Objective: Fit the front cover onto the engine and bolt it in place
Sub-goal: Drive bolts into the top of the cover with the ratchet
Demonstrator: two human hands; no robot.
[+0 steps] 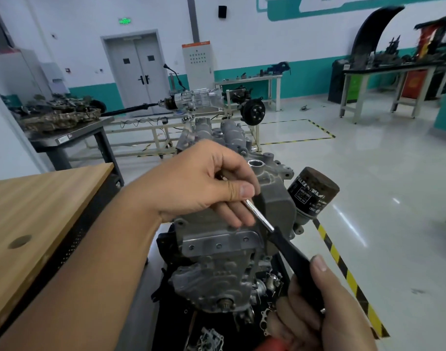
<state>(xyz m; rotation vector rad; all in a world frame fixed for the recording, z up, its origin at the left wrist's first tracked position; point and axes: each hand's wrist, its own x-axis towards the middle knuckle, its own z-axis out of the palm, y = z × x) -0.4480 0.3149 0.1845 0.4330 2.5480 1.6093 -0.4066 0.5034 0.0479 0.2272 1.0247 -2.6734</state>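
The grey engine (277, 198) stands in the middle of the view. Its grey front cover (217, 272) faces me, lying against the block with several bolt holes along its top plate. My left hand (204, 188) hovers over the top of the engine and pinches the chrome shaft of a ratchet wrench (261, 219) between thumb and fingers. My right hand (320, 310) grips the wrench's black handle at the lower right. The wrench head is hidden under my left hand.
A rusty black oil filter (313, 193) sticks out of the engine's right side. A wooden bench (39, 211) lies at the left. Small loose metal parts (209, 338) lie on the black stand below. Yellow-black floor tape (348, 274) runs at the right.
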